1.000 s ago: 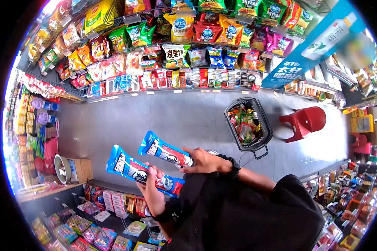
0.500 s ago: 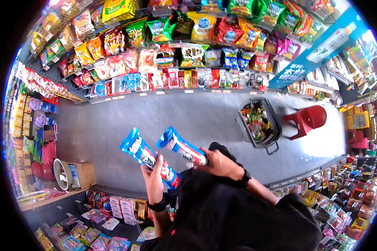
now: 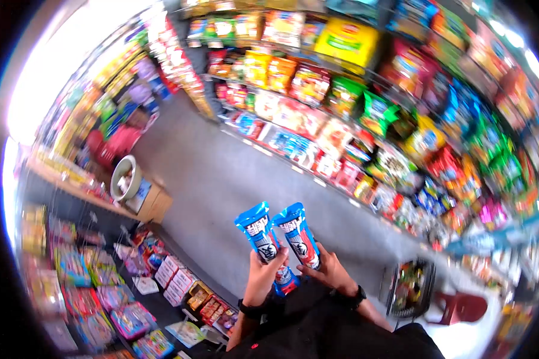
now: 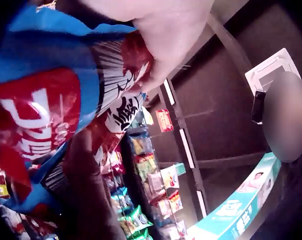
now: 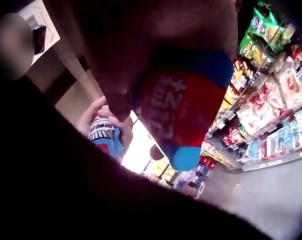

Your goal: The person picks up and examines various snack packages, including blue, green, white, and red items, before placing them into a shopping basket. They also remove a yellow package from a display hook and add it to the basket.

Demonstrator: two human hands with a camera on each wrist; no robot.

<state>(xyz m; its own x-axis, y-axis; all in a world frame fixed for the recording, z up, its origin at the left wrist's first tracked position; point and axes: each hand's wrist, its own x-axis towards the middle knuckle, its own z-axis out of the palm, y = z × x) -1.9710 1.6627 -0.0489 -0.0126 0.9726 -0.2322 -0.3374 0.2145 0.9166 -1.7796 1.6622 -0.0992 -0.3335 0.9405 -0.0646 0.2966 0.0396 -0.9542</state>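
Note:
Two blue and red snack packets are held side by side in front of the body in the head view. My left hand point(image 3: 262, 276) grips the left packet point(image 3: 259, 226) around its middle, and its lower end shows below the fingers. The right packet point(image 3: 296, 230) is pinched near its lower end by my right hand point(image 3: 334, 274). In the left wrist view the left hand point(image 4: 163, 32) curls round the shiny packet point(image 4: 38, 105). A packet point(image 5: 183, 112) lies against the shadowed right hand point(image 5: 156, 30) in the right wrist view.
Snack shelves point(image 3: 317, 140) run along the far side. A dark basket point(image 3: 426, 293) with packets stands on the floor at the right, beside a red stool point(image 3: 461, 306). Left are a cardboard box point(image 3: 156, 203), a pale round bin point(image 3: 126, 178) and a low display point(image 3: 111, 299).
The head view has swung toward the left, so the basket and stool now appear lower right. Both hands still hold their packets, which are closer together.

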